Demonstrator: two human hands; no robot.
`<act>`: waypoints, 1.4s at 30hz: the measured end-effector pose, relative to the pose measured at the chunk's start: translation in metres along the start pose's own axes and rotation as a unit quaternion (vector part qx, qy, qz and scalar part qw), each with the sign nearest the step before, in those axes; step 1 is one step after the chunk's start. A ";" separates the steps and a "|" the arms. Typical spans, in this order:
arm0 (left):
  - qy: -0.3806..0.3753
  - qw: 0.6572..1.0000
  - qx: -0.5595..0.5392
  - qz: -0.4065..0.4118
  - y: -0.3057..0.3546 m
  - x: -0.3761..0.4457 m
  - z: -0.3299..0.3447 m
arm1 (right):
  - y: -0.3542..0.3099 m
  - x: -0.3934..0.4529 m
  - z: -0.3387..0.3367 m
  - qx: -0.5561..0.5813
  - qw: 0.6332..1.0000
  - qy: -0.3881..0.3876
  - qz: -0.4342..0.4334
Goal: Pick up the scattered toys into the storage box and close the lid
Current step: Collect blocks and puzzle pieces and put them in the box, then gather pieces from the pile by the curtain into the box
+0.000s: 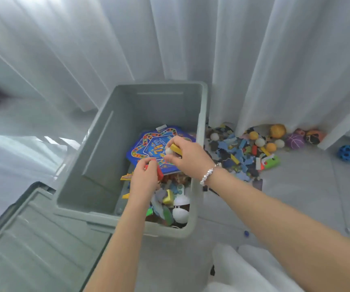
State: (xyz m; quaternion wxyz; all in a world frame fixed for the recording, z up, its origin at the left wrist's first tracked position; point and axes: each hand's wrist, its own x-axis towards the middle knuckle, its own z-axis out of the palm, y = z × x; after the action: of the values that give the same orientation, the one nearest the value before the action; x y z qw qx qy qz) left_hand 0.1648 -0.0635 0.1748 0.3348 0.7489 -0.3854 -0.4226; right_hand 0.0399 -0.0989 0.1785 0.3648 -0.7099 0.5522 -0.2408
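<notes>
Two hands over one box

One lid point(32, 239) lies left of the box point(200, 127). Above the box, the left hand point(144, 179) grips one red block point(159, 172); the right hand point(187, 154) pinches one yellow block point(175, 149). Toy pile point(243, 152) lies right of it.

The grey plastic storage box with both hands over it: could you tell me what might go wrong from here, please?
1. The left hand grips a red block and the right hand a yellow block plus a small white ball; the ball may slip out and roll.
2. Toys sit heaped against one wall of the grey plastic storage box, so later ones could spill over.
</notes>
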 end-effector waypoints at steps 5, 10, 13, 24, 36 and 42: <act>-0.045 0.996 0.043 -0.069 -0.021 0.023 -0.020 | 0.001 0.014 0.037 -0.100 0.983 -0.154 0.026; -0.027 0.993 0.116 -0.015 -0.027 0.022 -0.016 | 0.013 0.003 0.034 -0.164 0.983 -0.078 -0.012; -0.003 0.998 0.059 0.022 -0.021 0.006 -0.002 | 0.026 -0.018 0.022 -0.098 0.994 0.037 -0.041; -0.061 0.976 0.061 0.200 0.006 -0.048 0.128 | 0.133 -0.095 -0.034 -0.048 0.974 0.184 0.120; -0.043 0.986 0.140 0.077 -0.049 0.049 0.284 | 0.272 -0.065 -0.027 -0.038 0.958 0.173 0.227; -0.030 0.960 0.262 0.096 -0.061 0.120 0.311 | 0.306 -0.014 -0.016 0.027 0.963 0.149 0.222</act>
State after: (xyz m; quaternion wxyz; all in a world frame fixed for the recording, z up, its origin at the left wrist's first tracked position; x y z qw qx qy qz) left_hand -0.0531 -0.1922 -0.0513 0.1541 0.7567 -0.5628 -0.2949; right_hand -0.1615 -0.1272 -0.0506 0.3418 -0.5154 0.7373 -0.2721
